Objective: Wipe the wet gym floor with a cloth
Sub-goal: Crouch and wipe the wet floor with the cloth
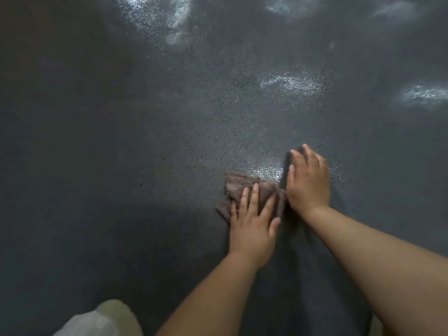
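The left hand (pixel 252 224) lies flat w/ fingers straight and spread, palm down, pressing on the near part of a crumpled brown-grey scallop-edged cloth (pixel 244 190); nothing is curled round the fabric. The cloth sits on the floor at approx. 5 o'clock from frame centre, its wavy edge pointing toward 12, its lower left corner sticking out at 9 o'clock of the left hand's little finger. The right hand (pixel 309 183) is at 2 o'clock of the left one, just beside the cloth's right edge; fingers are extended and slightly spread, palm down toward the floor. Whether it touches the cloth or the floor can't be told, as it is a bit blurred. It holds nothing.

Both bare forearms run in from the 5–6 o'clock edge. The dark grey pebbled gym floor (pixel 121 141) fills the view. A wet shiny patch (pixel 270 169) glints directly at 12 o'clock of the cloth, between the two hands. More bright wet reflections show at 12, 1 and 3 o'clock. A pale fabric-covered knee (pixel 101 321) sits at 7 o'clock.
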A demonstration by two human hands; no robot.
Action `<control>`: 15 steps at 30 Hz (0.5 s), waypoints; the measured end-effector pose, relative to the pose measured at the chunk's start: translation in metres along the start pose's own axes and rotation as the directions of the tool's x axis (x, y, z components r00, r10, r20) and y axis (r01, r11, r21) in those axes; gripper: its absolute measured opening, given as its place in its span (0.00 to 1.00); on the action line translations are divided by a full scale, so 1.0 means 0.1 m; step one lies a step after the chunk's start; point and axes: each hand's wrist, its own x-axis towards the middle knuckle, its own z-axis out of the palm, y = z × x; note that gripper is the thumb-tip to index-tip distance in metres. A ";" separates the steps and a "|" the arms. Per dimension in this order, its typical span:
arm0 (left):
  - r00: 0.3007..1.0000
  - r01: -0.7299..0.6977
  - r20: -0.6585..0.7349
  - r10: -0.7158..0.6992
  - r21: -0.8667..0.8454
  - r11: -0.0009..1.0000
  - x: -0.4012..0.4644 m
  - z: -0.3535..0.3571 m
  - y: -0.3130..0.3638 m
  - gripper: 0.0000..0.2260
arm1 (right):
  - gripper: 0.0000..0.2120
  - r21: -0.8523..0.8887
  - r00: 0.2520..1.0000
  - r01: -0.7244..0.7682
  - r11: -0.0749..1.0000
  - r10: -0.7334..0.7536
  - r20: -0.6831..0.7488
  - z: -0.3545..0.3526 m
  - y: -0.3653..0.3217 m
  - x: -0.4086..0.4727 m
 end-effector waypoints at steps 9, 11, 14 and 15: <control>0.946 0.302 -0.100 -0.309 -0.084 0.950 -0.22 -0.56 -0.79 0.33 | 0.22 -0.061 0.776 0.613 0.788 -0.586 0.232 0.23 -0.42 -0.86; 0.899 0.436 0.044 -0.436 0.008 0.900 -0.31 -0.60 -0.87 0.44 | 0.26 -0.106 0.789 0.582 0.806 -0.528 0.315 0.32 -0.44 -1.01; 0.885 0.431 0.117 -0.450 0.159 0.888 -0.33 -0.61 -0.88 0.55 | 0.26 -0.115 0.768 0.609 0.785 -0.547 0.333 0.34 -0.42 -0.95; 0.881 0.439 0.107 -0.460 0.175 0.881 -0.33 -0.60 -0.88 0.56 | 0.25 -0.109 0.727 0.659 0.745 -0.592 0.349 0.33 -0.40 -0.87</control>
